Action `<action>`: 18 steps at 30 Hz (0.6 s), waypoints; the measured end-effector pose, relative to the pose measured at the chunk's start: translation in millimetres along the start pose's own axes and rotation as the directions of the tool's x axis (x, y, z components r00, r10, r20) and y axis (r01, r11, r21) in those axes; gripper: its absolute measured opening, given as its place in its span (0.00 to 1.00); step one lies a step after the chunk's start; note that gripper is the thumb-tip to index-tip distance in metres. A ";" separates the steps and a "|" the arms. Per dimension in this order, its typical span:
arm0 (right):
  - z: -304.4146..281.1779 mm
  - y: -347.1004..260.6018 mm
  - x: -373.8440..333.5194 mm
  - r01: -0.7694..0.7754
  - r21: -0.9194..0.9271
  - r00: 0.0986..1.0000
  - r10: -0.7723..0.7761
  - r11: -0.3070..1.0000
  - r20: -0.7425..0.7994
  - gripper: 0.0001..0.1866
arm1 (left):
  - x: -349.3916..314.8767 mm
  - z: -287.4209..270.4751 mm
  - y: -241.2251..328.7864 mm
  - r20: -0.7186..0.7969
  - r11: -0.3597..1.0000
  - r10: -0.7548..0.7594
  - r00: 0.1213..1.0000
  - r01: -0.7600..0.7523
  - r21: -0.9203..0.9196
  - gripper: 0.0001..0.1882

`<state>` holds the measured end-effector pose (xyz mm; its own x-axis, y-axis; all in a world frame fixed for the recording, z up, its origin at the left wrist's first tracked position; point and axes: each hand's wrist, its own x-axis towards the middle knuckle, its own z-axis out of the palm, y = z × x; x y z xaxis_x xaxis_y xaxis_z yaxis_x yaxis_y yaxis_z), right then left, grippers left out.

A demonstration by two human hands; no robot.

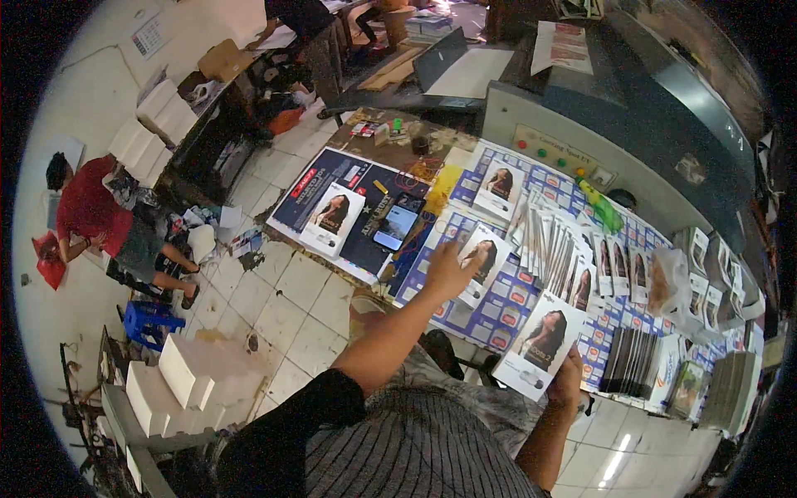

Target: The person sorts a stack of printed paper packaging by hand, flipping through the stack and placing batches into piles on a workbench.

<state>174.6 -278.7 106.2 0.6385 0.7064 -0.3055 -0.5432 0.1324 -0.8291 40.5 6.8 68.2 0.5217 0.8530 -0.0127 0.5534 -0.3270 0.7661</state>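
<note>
My right hand [567,378] grips the lower right edge of a white printed card [544,340] with a picture of a long-haired person, tilted up above the table's front edge. My left hand [452,272] reaches over the table with its fingers apart. They touch the left edge of a similar card [484,270] lying on the blue-and-white printed sheet [448,311]. To the right of that card, a fanned row of the same cards [552,241] overlaps across the table. Another card [501,189] lies farther back.
On a dark printed board [290,220] at the left lie one more card [332,220] and a phone [397,226]. Card stacks [631,361] and a clear plastic bag [674,286] occupy the right. A grey machine [531,116] stands behind. Another person [100,207] bends at far left.
</note>
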 end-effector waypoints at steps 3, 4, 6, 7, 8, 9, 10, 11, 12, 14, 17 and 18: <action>36.4 5.4 8.4 0.001 0.015 0.999 -0.002 1.000 0.042 0.19 | -40.5 -0.5 -1.5 0.356 0.928 0.155 0.922 -0.013 -0.372 0.33; 33.3 15.4 17.9 0.009 -0.018 0.994 -0.007 1.000 0.112 0.20 | -52.0 -12.9 10.2 0.601 0.779 0.279 0.749 0.190 -0.598 0.27; 76.0 15.4 25.0 0.025 -0.046 0.981 -0.015 0.999 0.195 0.21 | -70.4 -49.8 29.3 0.629 0.613 0.160 0.761 0.423 -0.667 0.21; 95.2 17.3 28.2 0.030 -0.046 0.976 -0.019 0.999 0.218 0.21 | -68.9 -54.0 15.7 0.596 0.630 0.091 0.798 0.417 -0.655 0.17; 119.5 19.1 28.8 0.023 -0.044 0.967 -0.011 0.999 0.254 0.20 | -70.6 -62.3 -6.1 0.474 0.696 0.135 0.870 0.257 -0.671 0.16; 124.5 29.3 36.6 0.009 -0.101 0.959 0.020 0.995 0.284 0.20 | -71.9 -75.6 -6.6 0.427 0.720 0.110 0.898 0.224 -0.657 0.15; 130.6 39.3 44.3 0.043 -0.105 0.950 -0.008 0.994 0.314 0.21 | -72.1 -87.5 -5.7 0.378 0.745 0.086 0.922 0.193 -0.639 0.15; 142.9 43.8 47.8 0.020 -0.095 0.940 0.014 0.995 0.340 0.22 | -71.7 -96.5 -10.5 0.379 0.689 0.037 0.925 0.251 -0.680 0.15; 154.8 48.1 50.8 -0.003 -0.085 0.930 0.034 0.996 0.365 0.23 | -74.5 -106.6 -9.9 0.313 0.709 0.064 0.948 0.177 -0.683 0.14; 167.7 65.9 59.4 -0.010 -0.121 0.912 0.059 0.993 0.407 0.27 | -72.9 -122.8 -19.8 0.243 0.748 0.017 0.970 0.149 -0.646 0.13; 189.6 61.8 46.6 -0.106 -0.154 0.904 0.159 0.982 0.396 0.28 | -46.3 -167.0 -61.4 0.145 0.873 -0.112 0.983 0.167 -0.457 0.15; 179.5 63.0 51.1 -0.102 -0.151 0.916 0.152 0.983 0.371 0.28 | -35.3 -190.4 -43.3 0.011 0.871 -0.090 0.996 0.084 -0.483 0.16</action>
<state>75.2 -109.4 122.4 0.2998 0.9254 -0.2319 -0.5166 -0.0469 -0.8550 -125.5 68.3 157.8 0.4772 0.8743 -0.0883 0.2119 -0.0170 0.9771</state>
